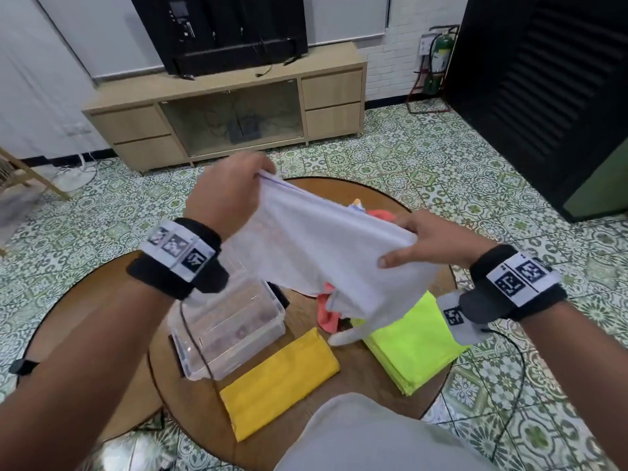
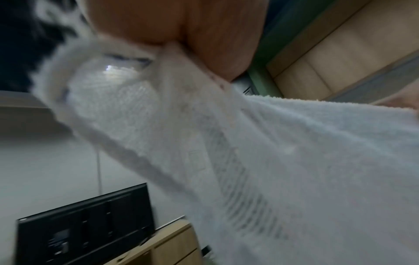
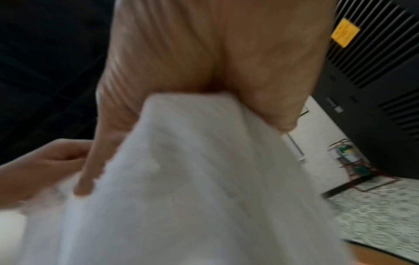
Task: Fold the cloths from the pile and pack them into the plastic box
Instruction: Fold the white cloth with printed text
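1. The white cloth (image 1: 316, 246) hangs in the air above the box (image 1: 227, 326), stretched between both hands. My guess is that it is being spread out so its edges can be matched for a fold.
2. The left hand (image 1: 227, 195) pinches one top corner, fingers curled round a hem with a thin dark line. The right hand (image 1: 431, 241) grips the other end, thumb over a bunched edge, fingers tucked under.
3. The left corner is held higher than the right, so the cloth sags between them and its lower part drapes down towards the pile (image 1: 328, 311).
4. The cloth looks soft and looped — towel-like in the wrist views — and limp enough to need both ends held.
5. The box is clear, hard plastic, rectangular and open-topped; it looks empty, though its clear walls make that hard to tell.
6. Just right of the box lies a yellow cloth (image 1: 280, 377), folded flat. Beyond it is a neon cloth (image 1: 416, 345) — also a flat rectangle, probably staged for packing.
7. The pile, right of the box on the round wooden counter (image 1: 339, 402), is crumpled red fabric.
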`<state>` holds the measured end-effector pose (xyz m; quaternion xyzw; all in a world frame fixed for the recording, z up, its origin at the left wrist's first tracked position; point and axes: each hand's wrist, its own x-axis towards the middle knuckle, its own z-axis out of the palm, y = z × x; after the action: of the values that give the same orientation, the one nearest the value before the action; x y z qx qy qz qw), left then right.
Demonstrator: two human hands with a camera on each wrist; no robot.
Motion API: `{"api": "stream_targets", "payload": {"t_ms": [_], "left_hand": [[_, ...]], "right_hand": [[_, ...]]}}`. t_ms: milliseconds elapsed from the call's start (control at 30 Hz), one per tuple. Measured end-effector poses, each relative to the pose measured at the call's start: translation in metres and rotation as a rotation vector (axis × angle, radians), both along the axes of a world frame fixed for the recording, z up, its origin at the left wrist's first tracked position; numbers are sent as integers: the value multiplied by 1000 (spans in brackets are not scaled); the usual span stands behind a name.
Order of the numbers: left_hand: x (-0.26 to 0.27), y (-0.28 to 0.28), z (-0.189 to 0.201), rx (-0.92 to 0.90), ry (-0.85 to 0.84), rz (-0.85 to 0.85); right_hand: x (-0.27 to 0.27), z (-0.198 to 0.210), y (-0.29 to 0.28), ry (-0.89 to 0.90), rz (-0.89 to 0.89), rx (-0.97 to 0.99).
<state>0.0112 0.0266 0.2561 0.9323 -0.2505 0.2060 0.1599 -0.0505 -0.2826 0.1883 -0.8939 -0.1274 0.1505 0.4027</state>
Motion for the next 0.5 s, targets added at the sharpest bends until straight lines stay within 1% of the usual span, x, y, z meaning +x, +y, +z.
{"api": "stream_targets", "payload": {"t_ms": [33, 100, 167, 267, 367, 500], "left_hand": [[4, 10, 4, 68, -37, 32], [13, 38, 10, 145, -45, 117], [23, 69, 14, 166, -2, 232], [29, 105, 18, 187, 27, 338], [28, 123, 19, 152, 37, 361], [36, 154, 11, 34, 49, 354]], "right_hand": [[-3, -2, -8, 12, -18, 5], [-8, -7, -27, 6, -80, 34], [-12, -9, -48, 9, -152, 82], [-16, -6, -71, -1, -170, 132], [-16, -4, -88, -37, -185, 84], [-12, -7, -119, -107, -205, -87]]}}
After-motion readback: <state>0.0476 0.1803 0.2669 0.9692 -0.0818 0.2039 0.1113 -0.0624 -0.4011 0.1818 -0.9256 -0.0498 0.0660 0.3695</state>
